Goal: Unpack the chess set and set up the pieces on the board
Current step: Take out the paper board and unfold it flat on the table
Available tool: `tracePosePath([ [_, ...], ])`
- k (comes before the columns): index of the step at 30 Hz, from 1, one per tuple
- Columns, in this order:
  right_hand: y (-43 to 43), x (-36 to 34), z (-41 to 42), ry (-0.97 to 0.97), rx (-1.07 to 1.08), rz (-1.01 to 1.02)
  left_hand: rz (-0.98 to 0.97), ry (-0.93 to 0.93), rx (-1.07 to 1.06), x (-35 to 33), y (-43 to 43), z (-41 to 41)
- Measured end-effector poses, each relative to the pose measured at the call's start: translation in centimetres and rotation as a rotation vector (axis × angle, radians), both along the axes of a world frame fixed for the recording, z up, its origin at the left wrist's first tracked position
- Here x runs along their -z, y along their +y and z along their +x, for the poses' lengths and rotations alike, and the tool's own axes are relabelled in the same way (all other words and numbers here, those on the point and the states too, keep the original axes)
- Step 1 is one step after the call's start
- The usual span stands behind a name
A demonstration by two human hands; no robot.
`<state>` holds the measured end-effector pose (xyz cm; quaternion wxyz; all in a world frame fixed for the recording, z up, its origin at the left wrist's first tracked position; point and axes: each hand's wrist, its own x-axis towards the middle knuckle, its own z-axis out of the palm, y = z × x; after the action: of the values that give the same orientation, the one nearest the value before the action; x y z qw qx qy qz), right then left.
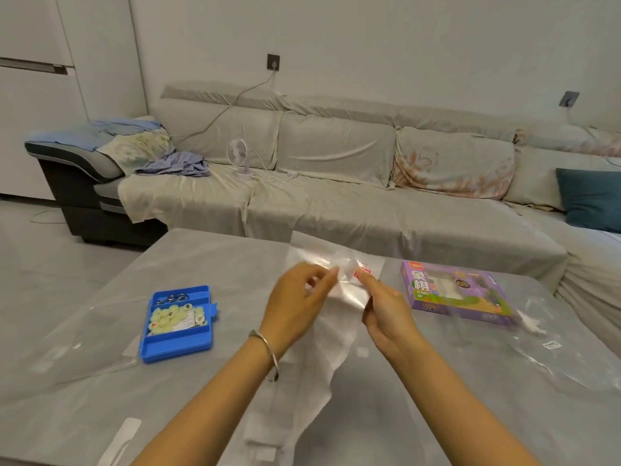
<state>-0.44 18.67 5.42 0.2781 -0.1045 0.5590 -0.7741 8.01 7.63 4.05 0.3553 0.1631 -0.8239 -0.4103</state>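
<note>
Bag [339, 275]: thin clear plastic, glossy and creased. Sheet [322, 358]: white and matt, with a fine weave noted; cloth or paper could not be told. Tray [178, 348]: blue plastic, smooth, slightly shiny. Pieces [171, 317]: pale yellow and glossy. Rings [173, 297]: bright metal. Box [463, 299]: purple printed card with a sheen. Table [453, 415]: grey, smooth, softly reflective. Bracelet [265, 343]: polished metal. Sofa cover [336, 210]: beige matt cloth, wrinkled.
</note>
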Motion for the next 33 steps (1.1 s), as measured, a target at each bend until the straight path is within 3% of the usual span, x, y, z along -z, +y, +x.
tracePosePath([
  [2,-0.2,-0.1,0.4,0.038,-0.025,-0.041,0.273,0.017,0.117,-0.1,1.3,-0.5],
  [4,-0.2,-0.2,0.8,0.079,-0.059,-0.058,0.386,0.082,0.091,0.0,1.9,-1.1],
  [11,-0.6,-0.6,1.4,0.23,-0.066,-0.016,0.524,0.268,0.025,-1.5,3.7,-1.4],
  [16,-0.6,-0.8,1.3,0.249,-0.029,-0.034,0.475,0.301,-0.009,-1.4,4.1,-1.9],
  [26,0.5,-0.8,-0.3,0.256,0.047,0.042,0.799,0.309,-0.071,-2.1,1.3,-1.7],
  [29,1.6,-1.4,-2.2,0.26,0.134,0.056,0.712,0.322,-0.197,-3.1,-1.8,-0.8],
  [33,3.6,-1.5,-5.3,0.394,0.298,0.223,0.37,0.257,-0.31,-3.2,-6.4,0.1],
])
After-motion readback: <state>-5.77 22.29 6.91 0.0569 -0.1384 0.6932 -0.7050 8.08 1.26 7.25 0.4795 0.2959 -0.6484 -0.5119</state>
